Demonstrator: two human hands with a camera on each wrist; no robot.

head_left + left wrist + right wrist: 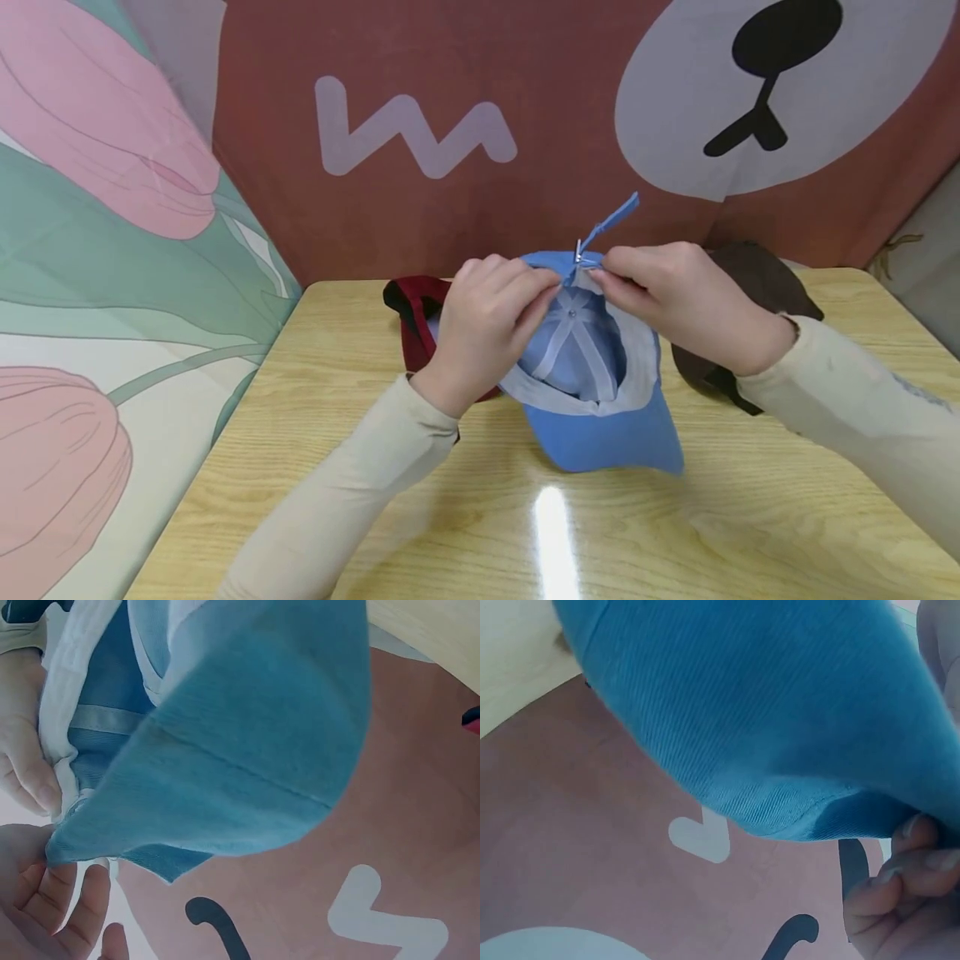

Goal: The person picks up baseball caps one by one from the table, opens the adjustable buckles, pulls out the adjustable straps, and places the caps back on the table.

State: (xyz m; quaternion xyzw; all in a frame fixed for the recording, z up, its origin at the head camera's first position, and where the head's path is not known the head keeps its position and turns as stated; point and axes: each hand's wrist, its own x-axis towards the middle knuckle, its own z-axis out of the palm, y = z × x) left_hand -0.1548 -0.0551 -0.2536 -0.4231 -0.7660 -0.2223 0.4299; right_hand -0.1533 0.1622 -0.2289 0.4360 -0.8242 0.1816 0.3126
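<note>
A light blue baseball cap is held up over the table, its pale-lined inside facing me and its brim toward my body. My left hand pinches the cap's back edge at the left end of the strap. On the other side, my right hand pinches the strap just beside a small metal buckle. From the buckle a loose blue strap end sticks up to the right. Both wrist views show the outside of the cap filling much of the picture, with the fingertips at its edge.
A dark red cap with black parts lies behind my left hand on the wooden table. Behind my right forearm is a dark brown cap. A printed cloth backdrop stands along the table's far edge.
</note>
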